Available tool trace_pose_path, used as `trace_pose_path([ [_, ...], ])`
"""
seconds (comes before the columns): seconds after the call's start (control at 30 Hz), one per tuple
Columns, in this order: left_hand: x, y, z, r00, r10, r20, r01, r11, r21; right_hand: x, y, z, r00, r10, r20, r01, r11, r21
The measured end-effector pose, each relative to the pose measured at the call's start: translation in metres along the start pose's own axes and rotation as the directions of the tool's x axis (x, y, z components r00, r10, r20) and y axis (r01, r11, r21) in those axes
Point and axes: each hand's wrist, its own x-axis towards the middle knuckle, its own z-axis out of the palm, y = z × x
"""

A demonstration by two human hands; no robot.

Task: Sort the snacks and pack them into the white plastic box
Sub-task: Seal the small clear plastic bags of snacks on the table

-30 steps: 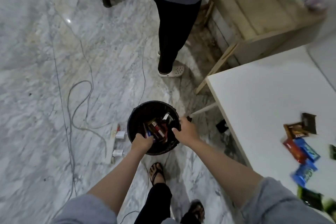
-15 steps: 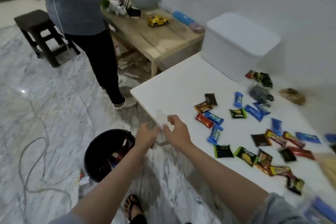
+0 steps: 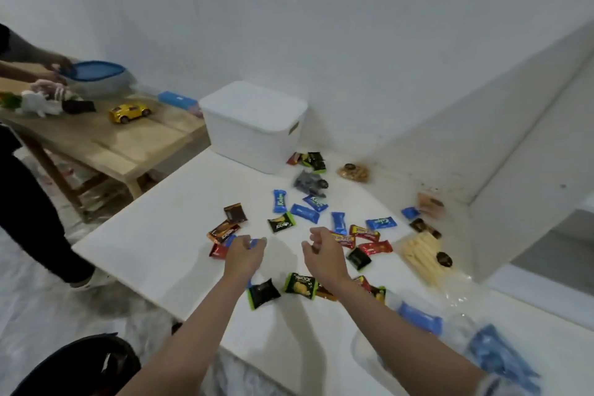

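Two hands over scattered snacks [image 3: 321, 228], left hand [image 3: 242, 255] and right hand [image 3: 323, 254] loosely curled, empty, lidded white plastic box [image 3: 254, 125] at twelve o'clock

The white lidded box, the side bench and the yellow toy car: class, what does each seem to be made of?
White lidded box: likely plastic, matte, with smooth moulded rounded corners and a handle slot.
Side bench: unfinished pale wood, with visible planks and grain.
Yellow toy car: glossy, reflecting light; plastic or painted metal, cannot tell.

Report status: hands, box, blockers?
Left hand and right hand over scattered snacks, loosely curled, holding nothing. White plastic box at table's far edge, lid on. Nothing packed yet; lid needs removing.
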Motion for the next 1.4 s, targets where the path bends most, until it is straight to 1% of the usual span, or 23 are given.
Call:
trace_pose_path([
  [0.1,0.007,0.019,0.022,0.999,0.003,0.032,-0.004,1.000,0.023,0.011,0.007,-0.021,0.998,0.044,-0.054,-0.043,0.999,0.018],
  [0.2,0.022,0.036,0.040,0.998,0.035,0.059,-0.039,0.997,0.061,0.026,0.011,-0.035,0.992,0.060,-0.110,-0.057,0.998,0.027],
  [0.27,0.037,0.047,0.049,0.995,0.064,0.078,-0.070,0.995,0.069,0.037,0.012,-0.041,0.989,0.077,-0.128,-0.075,0.997,0.023],
  [0.43,0.082,0.067,0.066,0.983,0.072,0.171,-0.090,0.991,0.101,0.077,0.011,-0.042,0.974,0.144,-0.173,-0.139,0.990,0.036],
  [0.5,0.104,0.073,0.069,0.975,0.079,0.207,-0.105,0.987,0.121,0.094,0.009,-0.036,0.960,0.192,-0.206,-0.182,0.981,0.067],
  [0.67,0.160,0.096,0.065,0.947,0.083,0.309,-0.144,0.973,0.180,0.147,0.000,-0.011,0.907,0.352,-0.231,-0.315,0.931,0.182],
  [0.73,0.187,0.106,0.064,0.939,0.074,0.337,-0.158,0.960,0.230,0.171,-0.003,0.000,0.856,0.450,-0.255,-0.385,0.883,0.268],
  [0.83,0.226,0.115,0.068,0.915,0.083,0.394,-0.199,0.944,0.265,0.206,0.000,0.014,0.711,0.655,-0.255,-0.496,0.725,0.478],
  [0.87,0.237,0.117,0.071,0.903,0.077,0.422,-0.214,0.933,0.289,0.216,0.003,0.017,0.653,0.721,-0.232,-0.518,0.648,0.558],
  [0.93,0.259,0.119,0.081,0.877,0.072,0.476,-0.258,0.905,0.339,0.231,0.006,0.021,0.524,0.842,-0.127,-0.528,0.438,0.727],
  [0.97,0.269,0.118,0.089,0.861,0.081,0.502,-0.296,0.882,0.366,0.236,0.007,0.023,0.475,0.878,-0.053,-0.499,0.319,0.806],
  [1.0,0.277,0.117,0.095,0.840,0.097,0.533,-0.349,0.850,0.395,0.240,0.007,0.025,0.447,0.894,0.008,-0.455,0.220,0.863],
  [1.03,0.286,0.116,0.103,0.814,0.127,0.567,-0.420,0.803,0.422,0.244,0.008,0.027,0.433,0.901,0.037,-0.413,0.161,0.897],
  [1.07,0.293,0.117,0.112,0.779,0.162,0.606,-0.497,0.748,0.440,0.248,0.008,0.027,0.427,0.903,0.054,-0.384,0.127,0.914],
  [1.17,0.312,0.126,0.138,0.645,0.241,0.725,-0.696,0.578,0.426,0.261,0.009,0.030,0.408,0.910,0.077,-0.342,0.074,0.937],
  [1.23,0.326,0.130,0.156,0.549,0.251,0.797,-0.790,0.467,0.397,0.267,0.013,0.030,0.410,0.907,0.099,-0.293,0.028,0.956],
  [1.27,0.331,0.131,0.161,0.511,0.238,0.826,-0.829,0.391,0.401,0.269,0.014,0.029,0.415,0.902,0.117,-0.279,0.004,0.960],
  [1.3,0.335,0.130,0.166,0.487,0.201,0.850,-0.853,0.316,0.414,0.270,0.014,0.028,0.424,0.896,0.132,-0.266,-0.016,0.964],
  [1.33,0.339,0.128,0.170,0.480,0.158,0.863,-0.864,0.254,0.434,0.272,0.016,0.028,0.443,0.885,0.143,-0.254,-0.029,0.967],
  [1.4,0.340,0.125,0.174,0.480,0.123,0.869,-0.873,0.169,0.458,0.275,0.015,0.028,0.470,0.872,0.139,-0.264,-0.012,0.964],
])
